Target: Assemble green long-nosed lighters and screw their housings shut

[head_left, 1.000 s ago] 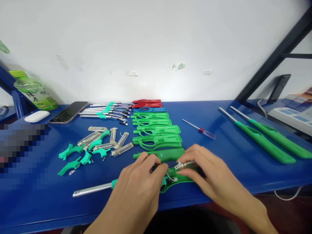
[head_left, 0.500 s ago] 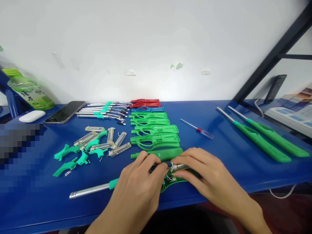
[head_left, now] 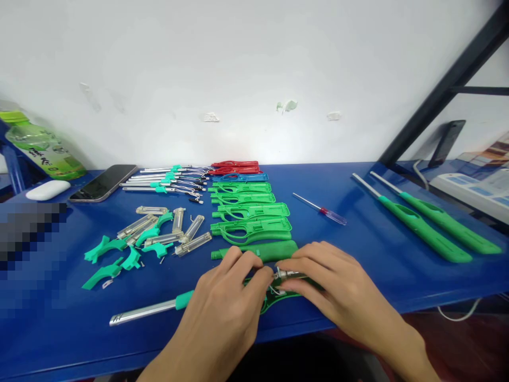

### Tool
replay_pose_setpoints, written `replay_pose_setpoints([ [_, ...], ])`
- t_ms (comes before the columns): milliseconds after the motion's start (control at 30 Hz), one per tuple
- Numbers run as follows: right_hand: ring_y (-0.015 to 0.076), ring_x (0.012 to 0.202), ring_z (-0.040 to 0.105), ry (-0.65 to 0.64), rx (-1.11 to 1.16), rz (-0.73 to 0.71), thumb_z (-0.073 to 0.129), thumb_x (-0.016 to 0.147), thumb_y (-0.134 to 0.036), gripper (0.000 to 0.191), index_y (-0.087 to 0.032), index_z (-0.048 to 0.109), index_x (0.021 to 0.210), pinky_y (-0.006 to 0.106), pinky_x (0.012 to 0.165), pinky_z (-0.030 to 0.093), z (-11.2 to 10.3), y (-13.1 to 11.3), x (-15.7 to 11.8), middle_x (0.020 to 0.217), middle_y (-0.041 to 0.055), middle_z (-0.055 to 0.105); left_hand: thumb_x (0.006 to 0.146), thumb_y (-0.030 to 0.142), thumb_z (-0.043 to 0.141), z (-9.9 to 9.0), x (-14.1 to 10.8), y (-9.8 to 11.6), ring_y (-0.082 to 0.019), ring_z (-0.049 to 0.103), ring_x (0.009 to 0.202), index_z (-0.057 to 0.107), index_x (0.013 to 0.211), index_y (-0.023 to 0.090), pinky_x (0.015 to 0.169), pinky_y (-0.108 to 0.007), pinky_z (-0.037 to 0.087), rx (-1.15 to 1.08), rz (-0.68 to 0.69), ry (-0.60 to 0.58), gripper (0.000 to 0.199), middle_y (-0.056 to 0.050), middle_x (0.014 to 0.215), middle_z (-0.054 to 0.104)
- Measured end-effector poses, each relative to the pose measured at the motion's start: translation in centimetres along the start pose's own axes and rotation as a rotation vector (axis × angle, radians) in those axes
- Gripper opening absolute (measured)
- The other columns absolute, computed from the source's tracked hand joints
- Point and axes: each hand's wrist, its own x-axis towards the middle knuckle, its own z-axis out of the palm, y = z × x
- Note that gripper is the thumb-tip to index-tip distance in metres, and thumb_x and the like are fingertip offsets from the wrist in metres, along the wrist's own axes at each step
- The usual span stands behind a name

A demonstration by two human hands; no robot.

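Observation:
An opened long-nosed gas lighter (head_left: 145, 311) lies near the table's front edge, its silver tube pointing left and its green handle shell mostly hidden under my hands. My left hand (head_left: 234, 292) is closed over its middle, fingertips pinched beside the trigger area; the exact spot of contact is covered. In my right hand (head_left: 338, 276), thumb and fingers grip a clear fuel tank (head_left: 292, 274) over the shell, its valve end towards the left fingertips. A thin white wire shows between the hands. Just behind lies a closed-side-up green handle shell (head_left: 234, 252).
Behind stand rows of green half shells (head_left: 254, 228), with blue and red ones beyond. To the left lie clear fuel tanks (head_left: 193, 244), teal triggers (head_left: 101, 273), tube assemblies (head_left: 159, 188) and a phone (head_left: 105, 183). Rightwards are a screwdriver (head_left: 322, 210) and two assembled lighters (head_left: 425, 225).
The fuel tank in my right hand has shifted slightly left, its valve end closer to my left fingertips. The view has drifted a little; the grips look the same.

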Motion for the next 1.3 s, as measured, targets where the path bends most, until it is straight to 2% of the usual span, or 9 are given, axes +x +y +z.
replay_pose_setpoints([
  [167, 0.0194, 0.087, 0.071, 0.019, -0.007, -0.014, 0.062, 0.114, -0.034, 0.015, -0.023, 0.069, 0.120, 0.037, 0.083, 0.051, 0.1, -0.2, -0.1, 0.104, 0.0010, 0.077, 0.103, 0.002, 0.054, 0.1, 0.0, -0.1, -0.021, 0.058, 0.084, 0.066, 0.105, 0.018, 0.074, -0.039, 0.058, -0.009, 0.018, 0.007, 0.020, -0.004, 0.097, 0.068],
  [300, 0.0196, 0.090, 0.071, 0.029, 0.031, 0.008, 0.065, 0.112, -0.032, 0.015, -0.022, 0.071, 0.121, 0.037, 0.084, 0.055, 0.2, -0.2, -0.1, 0.107, 0.0020, 0.077, 0.104, 0.003, 0.055, 0.1, 0.0, -0.1, -0.022, 0.056, 0.085, 0.066, 0.106, 0.019, 0.070, -0.037, 0.055, -0.007, 0.006, 0.026, 0.020, -0.004, 0.098, 0.069],
  [500, 0.0148, 0.099, 0.074, 0.079, 0.159, 0.039, 0.066, 0.111, -0.021, 0.017, -0.023, 0.073, 0.127, 0.026, 0.089, 0.062, -0.4, 0.0, 0.1, 0.112, 0.0019, 0.079, 0.108, 0.010, 0.057, 0.2, 0.2, 0.0, -0.021, 0.054, 0.087, 0.069, 0.107, 0.019, 0.072, -0.037, 0.054, -0.011, -0.055, 0.059, 0.015, -0.004, 0.099, 0.069],
  [600, 0.0149, 0.097, 0.076, 0.108, 0.188, 0.035, 0.069, 0.110, -0.019, 0.016, -0.022, 0.075, 0.124, 0.026, 0.088, 0.063, -0.6, 0.2, 0.1, 0.110, 0.0023, 0.080, 0.109, 0.010, 0.057, 0.2, 0.1, 0.0, -0.021, 0.054, 0.088, 0.070, 0.108, 0.018, 0.076, -0.038, 0.054, -0.032, -0.049, 0.071, 0.015, -0.004, 0.098, 0.069],
  [833, 0.0138, 0.097, 0.075, 0.123, 0.190, 0.015, 0.071, 0.107, -0.012, 0.019, -0.019, 0.076, 0.123, 0.025, 0.089, 0.063, -0.6, 0.1, 0.1, 0.110, 0.0031, 0.081, 0.108, 0.007, 0.058, 0.3, 0.2, 0.2, -0.021, 0.054, 0.087, 0.071, 0.106, 0.016, 0.073, -0.037, 0.054, -0.058, -0.026, 0.098, 0.017, -0.005, 0.095, 0.069],
  [1300, 0.0136, 0.092, 0.078, 0.145, 0.149, -0.065, 0.071, 0.106, -0.010, 0.018, -0.017, 0.075, 0.122, 0.027, 0.086, 0.062, -0.8, 0.0, 0.4, 0.108, 0.0024, 0.084, 0.107, 0.006, 0.058, 0.3, 0.4, 0.3, -0.021, 0.054, 0.085, 0.071, 0.103, 0.015, 0.070, -0.037, 0.054, -0.075, -0.008, 0.125, 0.016, -0.005, 0.092, 0.068],
])
